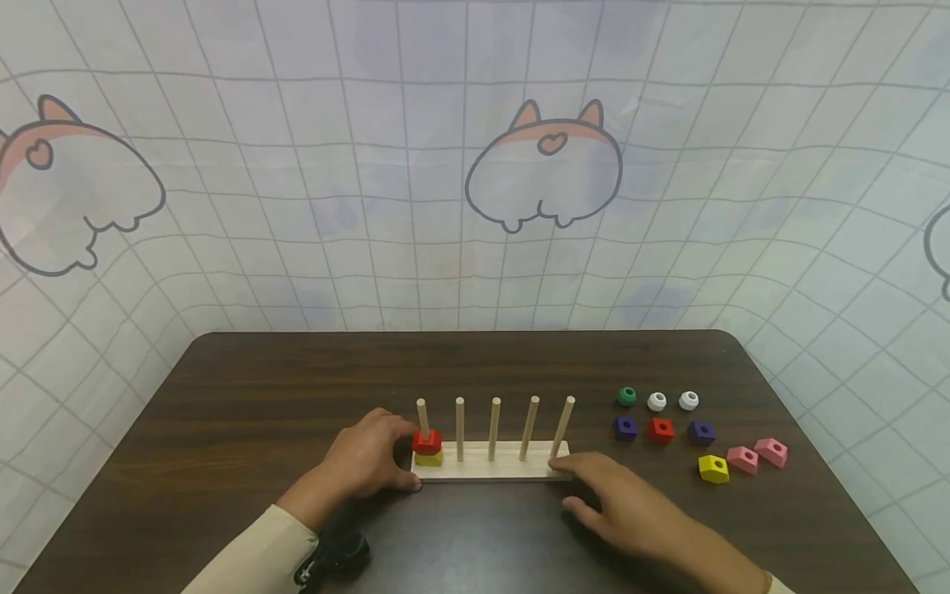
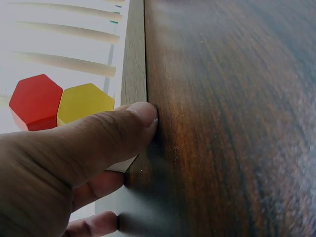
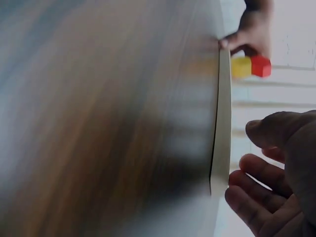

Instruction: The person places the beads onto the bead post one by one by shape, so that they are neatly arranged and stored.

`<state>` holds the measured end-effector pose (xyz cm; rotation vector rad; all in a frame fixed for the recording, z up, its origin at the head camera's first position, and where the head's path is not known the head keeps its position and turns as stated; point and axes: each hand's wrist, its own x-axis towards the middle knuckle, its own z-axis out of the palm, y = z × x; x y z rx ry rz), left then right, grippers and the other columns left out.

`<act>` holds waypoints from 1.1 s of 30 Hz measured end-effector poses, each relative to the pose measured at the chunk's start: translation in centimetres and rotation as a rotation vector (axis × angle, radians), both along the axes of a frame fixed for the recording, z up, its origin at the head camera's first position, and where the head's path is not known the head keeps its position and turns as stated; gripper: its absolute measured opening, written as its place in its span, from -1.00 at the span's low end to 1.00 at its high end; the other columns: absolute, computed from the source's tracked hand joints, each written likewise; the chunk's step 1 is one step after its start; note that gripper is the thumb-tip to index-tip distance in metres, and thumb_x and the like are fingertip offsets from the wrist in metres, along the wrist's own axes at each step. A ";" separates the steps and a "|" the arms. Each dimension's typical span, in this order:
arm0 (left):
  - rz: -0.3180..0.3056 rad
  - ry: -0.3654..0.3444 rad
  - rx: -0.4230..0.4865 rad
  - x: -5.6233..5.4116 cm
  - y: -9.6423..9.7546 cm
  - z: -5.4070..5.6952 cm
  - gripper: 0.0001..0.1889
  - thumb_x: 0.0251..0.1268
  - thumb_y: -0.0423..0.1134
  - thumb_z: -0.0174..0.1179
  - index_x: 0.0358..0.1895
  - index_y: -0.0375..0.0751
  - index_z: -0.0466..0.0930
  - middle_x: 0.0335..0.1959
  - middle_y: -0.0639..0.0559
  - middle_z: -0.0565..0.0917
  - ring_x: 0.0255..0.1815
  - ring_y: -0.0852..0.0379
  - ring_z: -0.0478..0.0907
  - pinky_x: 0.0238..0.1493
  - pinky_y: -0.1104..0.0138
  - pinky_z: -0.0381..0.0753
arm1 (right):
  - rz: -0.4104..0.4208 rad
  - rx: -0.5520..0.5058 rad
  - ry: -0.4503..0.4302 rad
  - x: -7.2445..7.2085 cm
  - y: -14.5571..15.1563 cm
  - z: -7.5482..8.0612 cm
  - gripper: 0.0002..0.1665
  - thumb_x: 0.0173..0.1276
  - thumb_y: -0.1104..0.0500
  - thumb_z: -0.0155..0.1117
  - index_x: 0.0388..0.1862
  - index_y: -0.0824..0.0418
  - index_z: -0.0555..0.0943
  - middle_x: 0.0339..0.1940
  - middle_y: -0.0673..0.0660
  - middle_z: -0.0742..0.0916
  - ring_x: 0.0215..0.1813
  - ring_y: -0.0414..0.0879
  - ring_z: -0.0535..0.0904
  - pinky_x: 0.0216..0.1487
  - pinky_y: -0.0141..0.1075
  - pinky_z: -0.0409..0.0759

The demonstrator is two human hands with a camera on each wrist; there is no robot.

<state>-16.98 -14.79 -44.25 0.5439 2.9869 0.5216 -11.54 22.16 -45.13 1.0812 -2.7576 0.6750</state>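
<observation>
Dark wood-grain tabletop (image 1: 223, 396) carries the pegged base (image 1: 475, 472), its left end pinched by the left hand (image 1: 365, 456) beside the red block (image 1: 427, 443) and yellow block (image 1: 428, 459); the right hand (image 1: 627, 505), fingers loosely spread, touches the other end. Light, even pressure should steady it.

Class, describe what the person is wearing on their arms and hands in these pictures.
Both the left hand and the right hand are ungloved. A plain cream sleeve covers the left forearm, with a black device at its cuff. Only a sliver of matching right sleeve shows.
</observation>
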 end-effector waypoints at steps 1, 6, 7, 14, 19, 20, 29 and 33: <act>-0.001 0.002 0.000 0.0 0.0 0.0 -0.41 -0.32 0.03 0.72 -0.04 0.13 0.75 -0.04 0.17 0.72 0.14 0.05 0.55 -0.15 -0.12 0.62 | -0.006 0.000 0.008 0.0 0.5 0.0 -0.41 0.31 0.21 0.49 0.31 0.21 0.55 0.16 0.07 0.69 0.18 0.00 0.63 0.14 -0.05 0.62; -0.001 0.006 0.001 0.0 0.0 0.0 -0.42 -0.32 0.02 0.72 -0.06 0.13 0.75 -0.05 0.18 0.72 0.13 0.05 0.55 -0.16 -0.10 0.62 | -0.102 0.009 0.080 0.0 3.2 0.0 -0.42 0.23 0.22 0.55 0.24 0.16 0.60 0.11 0.02 0.71 0.12 -0.04 0.65 0.07 -0.06 0.64; 0.001 0.003 0.002 0.0 0.0 0.0 -0.42 -0.32 0.02 0.72 -0.06 0.13 0.75 -0.05 0.18 0.72 0.13 0.05 0.55 -0.15 -0.10 0.62 | -0.126 0.013 0.100 -0.1 3.8 0.0 -0.42 0.21 0.23 0.56 0.22 0.14 0.62 0.09 0.01 0.72 0.11 -0.04 0.66 0.06 -0.06 0.65; 0.003 -0.007 -0.005 0.0 0.0 0.0 -0.41 -0.30 0.02 0.71 -0.03 0.12 0.75 -0.04 0.17 0.72 0.15 0.05 0.54 -0.14 -0.10 0.62 | -0.256 0.016 0.205 -0.4 8.2 0.1 -0.42 0.07 0.27 0.63 0.12 0.18 0.67 -0.02 0.06 0.74 0.01 0.02 0.68 -0.05 -0.02 0.64; 0.001 -0.006 -0.007 0.0 0.0 0.0 -0.40 -0.30 0.03 0.71 -0.02 0.10 0.75 -0.03 0.15 0.72 0.15 0.04 0.54 -0.13 -0.10 0.62 | -0.342 0.045 0.152 -0.4 10.9 0.6 -0.42 0.08 0.28 0.62 0.12 0.23 0.66 -0.05 0.13 0.73 -0.05 0.08 0.65 -0.06 0.05 0.61; -0.001 -0.005 -0.008 0.0 0.0 0.0 -0.40 -0.30 0.03 0.71 -0.02 0.10 0.74 -0.03 0.14 0.72 0.14 0.04 0.54 -0.13 -0.10 0.62 | -0.355 0.051 0.148 -0.4 11.3 0.6 -0.42 0.08 0.28 0.62 0.12 0.24 0.66 -0.05 0.15 0.73 -0.04 0.11 0.65 -0.05 0.07 0.61; -0.004 0.011 -0.007 -0.1 0.0 0.0 -0.39 -0.32 0.04 0.71 -0.03 0.08 0.75 -0.03 0.12 0.72 0.15 0.01 0.55 -0.15 -0.10 0.63 | -0.383 0.113 0.159 -0.5 14.2 0.4 -0.43 -0.04 0.31 0.65 0.02 0.34 0.68 -0.11 0.26 0.76 -0.07 0.24 0.70 -0.06 0.17 0.61; -0.008 0.010 -0.004 0.0 0.0 0.0 -0.39 -0.32 0.03 0.71 -0.02 0.08 0.75 -0.02 0.10 0.72 0.15 0.00 0.55 -0.14 -0.09 0.63 | -0.388 0.128 0.110 -0.6 14.6 0.1 -0.48 -0.02 0.31 0.65 -0.03 0.35 0.68 -0.15 0.21 0.77 -0.13 0.18 0.71 -0.10 0.14 0.63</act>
